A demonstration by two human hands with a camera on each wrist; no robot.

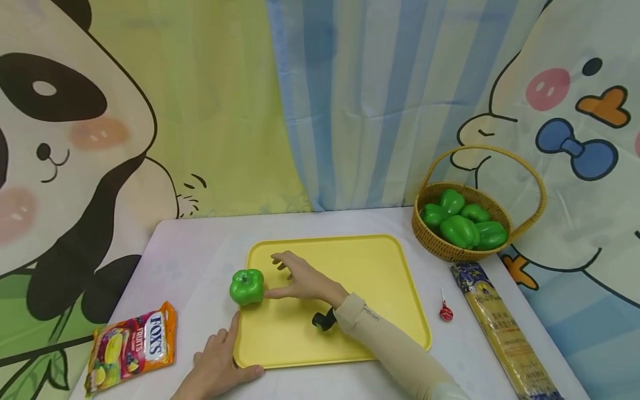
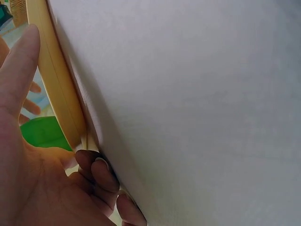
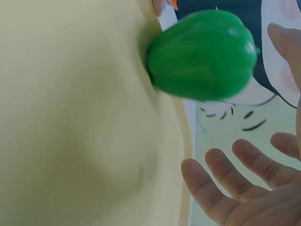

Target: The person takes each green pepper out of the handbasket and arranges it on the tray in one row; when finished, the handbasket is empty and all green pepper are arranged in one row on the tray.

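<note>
A green bell pepper (image 1: 247,286) sits upright at the left rim of the yellow tray (image 1: 372,272), overlapping that rim in the head view. My right hand (image 1: 306,280) is just right of the pepper, over the tray. Its thumb points at the pepper's side while the other fingers reach out, loosely bent; the right wrist view has the pepper (image 3: 202,55) beside the spread fingers (image 3: 221,172), not gripped. At the tray's near left corner, my left hand (image 1: 215,358) lies with its thumb along the front rim and its index finger along the left side.
A wicker basket (image 1: 435,244) of several green peppers stands at the back right. Right of the tray lie a red lollipop (image 1: 446,312) and a long golden packet (image 1: 505,328). An orange candy bag (image 1: 132,347) is at the left; a curtain (image 1: 350,111) hangs behind the table.
</note>
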